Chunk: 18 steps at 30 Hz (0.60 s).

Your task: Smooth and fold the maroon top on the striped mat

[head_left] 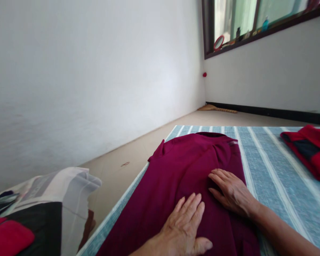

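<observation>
L hand (180, 225) & R hand (230, 192) lie flat on maroon shirt (192, 156), ungripped.

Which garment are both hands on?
The maroon collared shirt, lying flat on the blue striped mat under the left hand and right hand. The red-and-black garment at the mat's right edge lies apart, untouched.

My left hand (182, 225) and my right hand (230, 192) are bare. They have thin lines over the knuckles and short nails. My right arm (282, 231) is bare too, as far as I can see it.
</observation>
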Tool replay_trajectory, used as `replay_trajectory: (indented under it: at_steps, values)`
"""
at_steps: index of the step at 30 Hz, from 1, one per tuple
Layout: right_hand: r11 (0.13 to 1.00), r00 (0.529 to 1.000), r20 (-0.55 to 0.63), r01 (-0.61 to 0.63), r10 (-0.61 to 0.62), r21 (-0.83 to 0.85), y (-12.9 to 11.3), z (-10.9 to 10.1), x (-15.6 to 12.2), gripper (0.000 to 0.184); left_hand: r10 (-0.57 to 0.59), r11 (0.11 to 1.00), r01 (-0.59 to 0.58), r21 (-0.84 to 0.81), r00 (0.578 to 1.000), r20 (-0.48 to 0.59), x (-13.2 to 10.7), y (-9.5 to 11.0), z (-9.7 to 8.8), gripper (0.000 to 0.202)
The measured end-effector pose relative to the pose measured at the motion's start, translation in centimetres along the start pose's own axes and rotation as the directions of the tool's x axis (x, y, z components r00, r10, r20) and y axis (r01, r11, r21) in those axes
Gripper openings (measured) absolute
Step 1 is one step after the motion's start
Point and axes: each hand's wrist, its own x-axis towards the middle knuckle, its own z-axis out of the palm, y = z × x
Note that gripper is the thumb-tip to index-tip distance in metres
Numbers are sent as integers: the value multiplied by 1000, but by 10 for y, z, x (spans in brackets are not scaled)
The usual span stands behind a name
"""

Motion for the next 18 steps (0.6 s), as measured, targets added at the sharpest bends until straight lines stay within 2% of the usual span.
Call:
replay_trajectory:
  at_steps: [3,8,10,18]
  values:
    - [1000,1000,-9,-1,1,1,1,1,-1,29,7,998,-6,56,1000,-15,0,-4,9,78]
    - [1000,999,-33,12,-12,3,1,3,-1,28,162,977,-138,164,976,-148,-4,-17,40,82]
    - [1000,999,-42,10,-10,-3,0,3,-1,27,186,971,-152,184,964,-187,-6,-20,49,83]
    - [1000,999,-37,2,-3,-2,0,0,1,25,167,967,-122,224,968,-190,-5,-18,52,70]
